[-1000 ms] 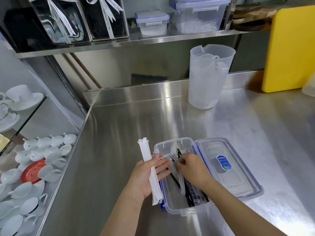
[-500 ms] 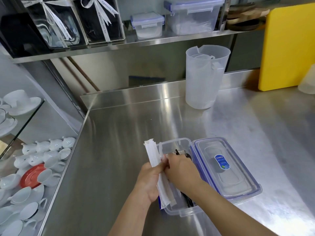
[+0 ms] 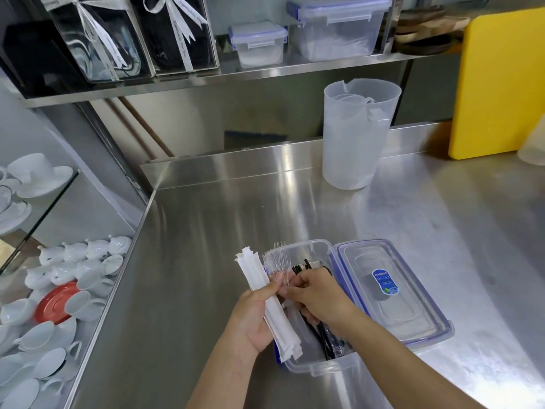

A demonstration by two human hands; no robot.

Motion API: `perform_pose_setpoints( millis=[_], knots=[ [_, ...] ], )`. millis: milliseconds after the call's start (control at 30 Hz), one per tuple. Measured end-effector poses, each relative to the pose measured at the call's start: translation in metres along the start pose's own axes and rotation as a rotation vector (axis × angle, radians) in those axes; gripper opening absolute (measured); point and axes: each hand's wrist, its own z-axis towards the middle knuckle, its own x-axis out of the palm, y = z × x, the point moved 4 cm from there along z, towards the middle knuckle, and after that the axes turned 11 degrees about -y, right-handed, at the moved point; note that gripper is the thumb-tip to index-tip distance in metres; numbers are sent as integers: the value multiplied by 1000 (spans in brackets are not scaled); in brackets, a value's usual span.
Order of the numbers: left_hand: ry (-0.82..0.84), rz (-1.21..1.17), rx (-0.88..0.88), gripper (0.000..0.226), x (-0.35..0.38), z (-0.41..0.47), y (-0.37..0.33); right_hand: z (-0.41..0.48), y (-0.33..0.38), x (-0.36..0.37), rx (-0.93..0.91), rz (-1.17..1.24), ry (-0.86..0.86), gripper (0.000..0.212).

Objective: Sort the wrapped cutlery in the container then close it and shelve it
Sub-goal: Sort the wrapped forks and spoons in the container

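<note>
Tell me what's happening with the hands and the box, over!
Left hand grips white wrapped bundle. Right hand curled at clear forks, grip unclear. Container open, lid beside it. Nothing blocking.

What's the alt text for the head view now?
Over a clear rectangular plastic container on a steel counter, a person's left hand grips a bundle of white paper-wrapped cutlery; the right hand meets it at a fan of clear plastic forks. The container's blue-edged clear lid lies beside it, to the right.

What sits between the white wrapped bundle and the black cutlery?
The head view shows clear plastic forks between the white wrapped bundle and the black cutlery.
</note>
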Motion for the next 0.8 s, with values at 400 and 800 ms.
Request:
perform_pose_setpoints(
  millis=[400, 800],
  knots=[
    [0, 64, -46, 16, -4, 8, 5, -9, 10, -5, 81, 22, 71, 14],
    [-40, 32, -29, 25, -2, 3, 3, -4, 12, -10, -33, -197, 123, 22]
  ],
)
